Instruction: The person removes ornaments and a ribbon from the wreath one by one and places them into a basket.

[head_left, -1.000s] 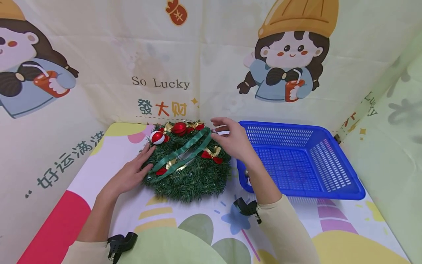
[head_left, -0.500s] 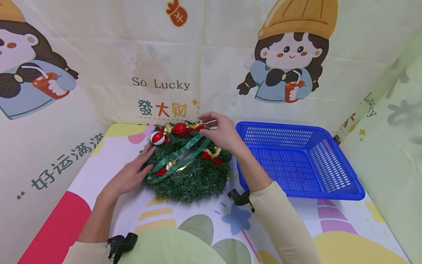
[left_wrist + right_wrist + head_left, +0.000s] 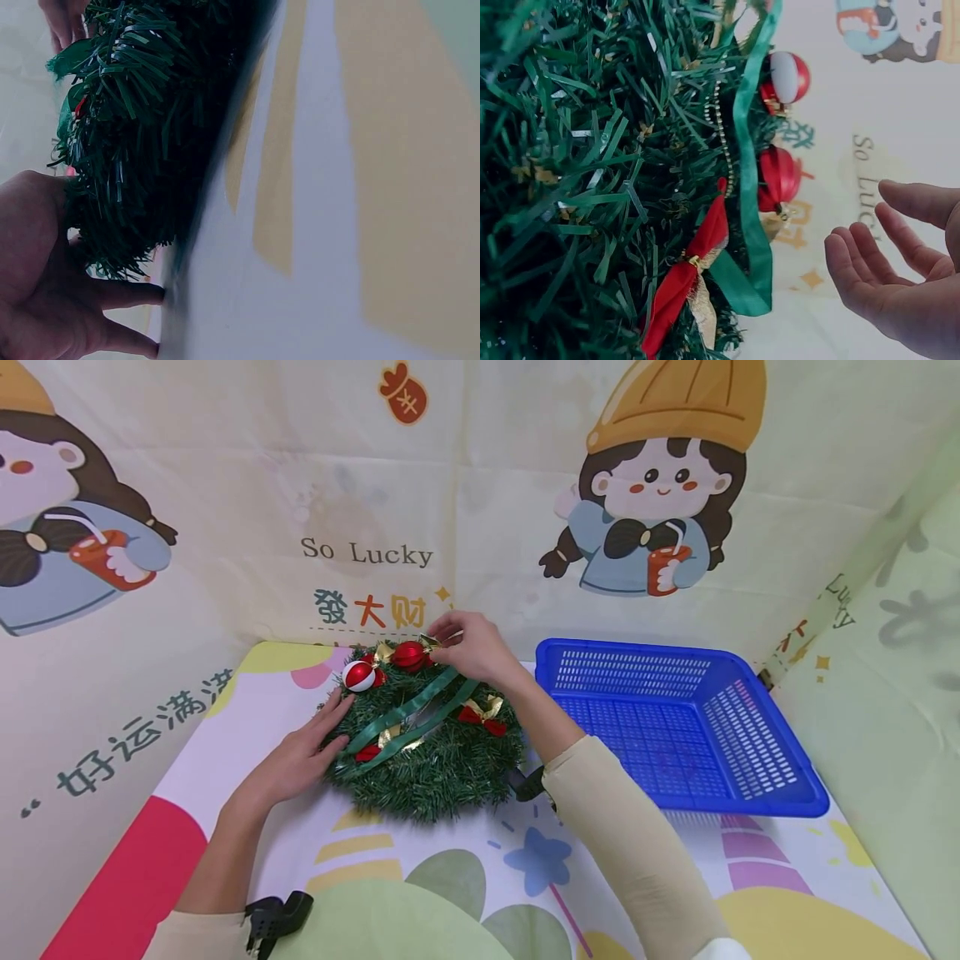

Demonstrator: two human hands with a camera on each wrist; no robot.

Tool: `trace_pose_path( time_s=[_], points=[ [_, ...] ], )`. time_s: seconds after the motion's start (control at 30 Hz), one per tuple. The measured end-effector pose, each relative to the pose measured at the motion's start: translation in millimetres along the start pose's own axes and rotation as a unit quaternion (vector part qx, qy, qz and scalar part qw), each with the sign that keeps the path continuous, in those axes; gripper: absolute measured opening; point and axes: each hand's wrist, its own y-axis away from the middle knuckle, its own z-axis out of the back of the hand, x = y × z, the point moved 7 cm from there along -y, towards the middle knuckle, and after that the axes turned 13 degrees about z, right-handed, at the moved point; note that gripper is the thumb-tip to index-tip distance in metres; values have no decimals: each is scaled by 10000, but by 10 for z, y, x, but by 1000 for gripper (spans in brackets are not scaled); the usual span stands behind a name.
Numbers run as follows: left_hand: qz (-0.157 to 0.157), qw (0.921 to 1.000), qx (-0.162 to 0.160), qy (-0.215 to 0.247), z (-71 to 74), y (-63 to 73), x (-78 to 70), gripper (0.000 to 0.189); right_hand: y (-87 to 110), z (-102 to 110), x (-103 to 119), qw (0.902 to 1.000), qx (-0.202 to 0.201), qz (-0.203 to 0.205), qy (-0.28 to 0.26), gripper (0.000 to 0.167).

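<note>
A green wreath (image 3: 442,785) lies on the table, dressed with a red-and-white ball (image 3: 358,675), a red ball (image 3: 409,656) and red-and-gold bows (image 3: 483,718). A loop of green ribbon (image 3: 401,714) crosses it. My left hand (image 3: 300,756) rests against the wreath's left side with fingers spread; the left wrist view shows the palm beside the branches. Over the wreath's far side is my right hand (image 3: 476,650), near the red ball and covering a bow there. In the right wrist view its fingers (image 3: 862,274) are loosely bent, with nothing visible between them.
To the right of the wreath stands a blue plastic basket (image 3: 795,797) with slotted walls. A printed cloth (image 3: 465,893) covers the table. Printed fabric walls (image 3: 495,510) rise close behind and at both sides.
My right hand has moved left across the wreath's far side, from the ribbon loop's right end toward the red ball. My left hand has stayed in place.
</note>
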Motion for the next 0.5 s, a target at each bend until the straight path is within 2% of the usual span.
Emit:
trace_pose_path(
  time_s=[0.2, 0.5],
  points=[
    [-8, 10000, -12, 11, -5, -8, 5, 67, -123, -64, -105, 9995, 100, -226, 206, 31],
    [8, 10000, -32, -15, -4, 3, -1, 67, -301, -213, -166, 9993, 223, -292, 66, 36]
  ],
)
